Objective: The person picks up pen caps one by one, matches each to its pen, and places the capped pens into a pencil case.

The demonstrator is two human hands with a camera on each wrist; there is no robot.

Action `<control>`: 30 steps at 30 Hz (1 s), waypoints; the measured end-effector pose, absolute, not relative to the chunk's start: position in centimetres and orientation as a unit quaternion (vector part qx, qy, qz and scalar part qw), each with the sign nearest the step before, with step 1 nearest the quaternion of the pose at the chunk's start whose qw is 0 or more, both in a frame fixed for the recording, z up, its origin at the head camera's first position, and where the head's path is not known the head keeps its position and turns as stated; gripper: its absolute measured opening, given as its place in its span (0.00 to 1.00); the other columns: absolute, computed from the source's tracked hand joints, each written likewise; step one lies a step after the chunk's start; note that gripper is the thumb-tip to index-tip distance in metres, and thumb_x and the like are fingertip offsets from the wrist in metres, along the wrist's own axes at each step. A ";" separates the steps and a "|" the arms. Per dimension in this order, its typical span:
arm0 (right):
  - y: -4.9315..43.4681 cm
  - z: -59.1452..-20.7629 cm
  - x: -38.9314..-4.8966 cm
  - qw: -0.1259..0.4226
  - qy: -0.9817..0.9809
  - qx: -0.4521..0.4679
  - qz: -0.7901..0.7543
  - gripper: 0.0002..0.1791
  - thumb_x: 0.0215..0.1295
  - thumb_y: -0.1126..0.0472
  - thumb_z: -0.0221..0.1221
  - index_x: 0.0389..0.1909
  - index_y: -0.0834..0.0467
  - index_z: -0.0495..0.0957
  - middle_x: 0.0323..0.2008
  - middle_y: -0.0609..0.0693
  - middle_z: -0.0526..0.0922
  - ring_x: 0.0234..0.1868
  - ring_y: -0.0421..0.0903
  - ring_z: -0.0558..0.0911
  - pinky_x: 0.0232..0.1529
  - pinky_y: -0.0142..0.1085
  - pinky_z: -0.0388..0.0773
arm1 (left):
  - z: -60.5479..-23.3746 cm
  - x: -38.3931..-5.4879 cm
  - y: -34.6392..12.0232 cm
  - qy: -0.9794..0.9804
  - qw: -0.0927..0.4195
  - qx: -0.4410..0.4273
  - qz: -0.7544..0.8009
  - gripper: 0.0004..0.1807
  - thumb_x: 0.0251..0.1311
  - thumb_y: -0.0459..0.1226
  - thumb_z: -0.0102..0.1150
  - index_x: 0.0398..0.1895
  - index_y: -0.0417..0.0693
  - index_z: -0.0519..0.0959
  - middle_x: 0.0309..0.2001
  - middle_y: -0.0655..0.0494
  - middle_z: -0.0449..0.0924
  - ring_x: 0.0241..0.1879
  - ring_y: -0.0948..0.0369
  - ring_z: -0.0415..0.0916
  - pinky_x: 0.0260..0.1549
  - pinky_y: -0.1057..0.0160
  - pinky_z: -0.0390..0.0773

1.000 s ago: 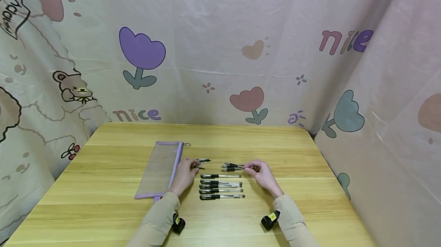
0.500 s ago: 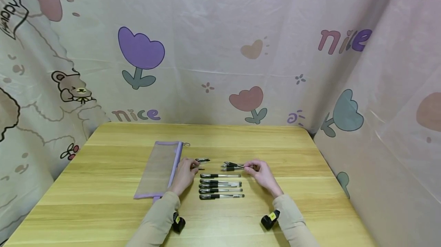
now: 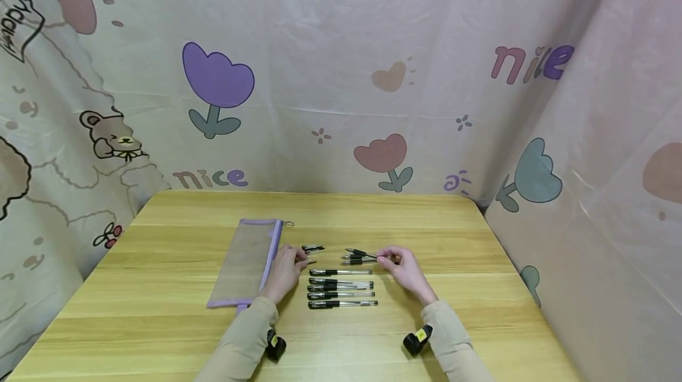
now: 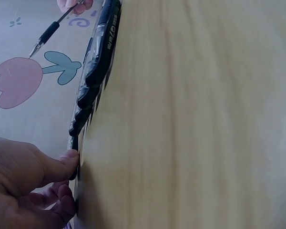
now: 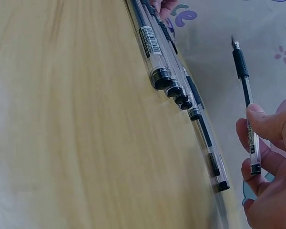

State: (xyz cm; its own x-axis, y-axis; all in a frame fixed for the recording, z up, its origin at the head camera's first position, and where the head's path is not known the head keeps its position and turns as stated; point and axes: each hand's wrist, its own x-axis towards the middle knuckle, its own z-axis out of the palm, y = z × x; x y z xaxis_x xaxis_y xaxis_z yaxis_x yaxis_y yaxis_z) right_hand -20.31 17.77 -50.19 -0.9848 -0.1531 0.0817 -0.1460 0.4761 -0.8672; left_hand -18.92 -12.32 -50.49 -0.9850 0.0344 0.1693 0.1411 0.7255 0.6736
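One pen (image 5: 247, 88) is pinched near its back end (image 5: 255, 169) by the right hand (image 3: 403, 267), maybe so its tip (image 5: 235, 45) is left free, while the left hand's (image 3: 285, 273) grip cannot be told.

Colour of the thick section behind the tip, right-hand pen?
The thick section is black; best seen in the right wrist view.

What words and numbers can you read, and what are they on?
"nice": the cloth, low left
"nice": the cloth again, upper right
"Q7": a pen
Too small or blurred: smaller pen lettering, the barcode label, the yellow stickers, the flag print's slanted word
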 end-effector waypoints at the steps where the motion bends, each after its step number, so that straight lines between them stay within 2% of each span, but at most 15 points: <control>1: 17.7 -50.2 -20.3 0.003 0.859 -0.087 -0.505 0.06 0.66 0.65 0.63 0.41 0.58 0.85 0.33 0.50 0.83 0.34 0.41 0.72 0.38 0.31 0.70 | -50.5 -18.9 -12.3 -0.927 0.074 -0.048 -0.366 0.02 0.61 0.27 0.63 0.36 0.38 0.82 0.39 0.47 0.76 0.42 0.52 0.75 0.49 0.48 0.77; 6: 17.6 -50.0 -20.2 0.006 0.856 -0.080 -0.511 0.06 0.66 0.65 0.62 0.42 0.57 0.85 0.33 0.49 0.81 0.35 0.43 0.72 0.40 0.32 0.70 | -50.5 -18.9 -12.5 -0.922 0.073 -0.043 -0.378 0.02 0.63 0.28 0.61 0.37 0.38 0.81 0.38 0.46 0.78 0.40 0.53 0.76 0.46 0.51 0.77; 13: 17.5 -49.8 -20.2 0.012 0.853 -0.074 -0.517 0.07 0.66 0.65 0.62 0.42 0.57 0.84 0.33 0.49 0.80 0.35 0.43 0.72 0.39 0.32 0.70 | -50.4 -19.1 -12.6 -0.876 0.075 -0.030 -0.475 0.06 0.64 0.29 0.62 0.42 0.37 0.82 0.36 0.46 0.85 0.34 0.60 0.78 0.34 0.68 0.76; 20: 17.0 -49.4 -20.0 -0.009 0.851 -0.094 -0.516 0.07 0.65 0.67 0.62 0.43 0.61 0.84 0.32 0.53 0.80 0.36 0.42 0.72 0.43 0.32 0.69 | -49.9 -19.0 -12.2 -0.827 0.090 -0.070 -0.551 0.09 0.64 0.30 0.63 0.47 0.38 0.83 0.43 0.44 0.86 0.41 0.57 0.81 0.42 0.71 0.79; 30: 16.4 -49.1 -19.8 -0.018 0.857 -0.112 -0.502 0.07 0.66 0.67 0.62 0.43 0.59 0.84 0.32 0.50 0.81 0.35 0.41 0.73 0.41 0.30 0.71 | -48.8 -18.6 -11.4 -0.810 0.082 -0.088 -0.575 0.10 0.63 0.28 0.63 0.46 0.36 0.83 0.42 0.43 0.86 0.39 0.62 0.80 0.40 0.73 0.80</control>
State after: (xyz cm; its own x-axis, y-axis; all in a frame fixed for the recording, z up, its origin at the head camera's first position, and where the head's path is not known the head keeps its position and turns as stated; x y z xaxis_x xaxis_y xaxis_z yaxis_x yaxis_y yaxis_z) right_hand -19.76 16.42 -49.13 -0.9745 -0.1735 0.1426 -0.2092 0.4706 -0.8572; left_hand -18.60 -11.42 -48.76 -0.9712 0.0480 0.2336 0.2363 0.3243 0.9159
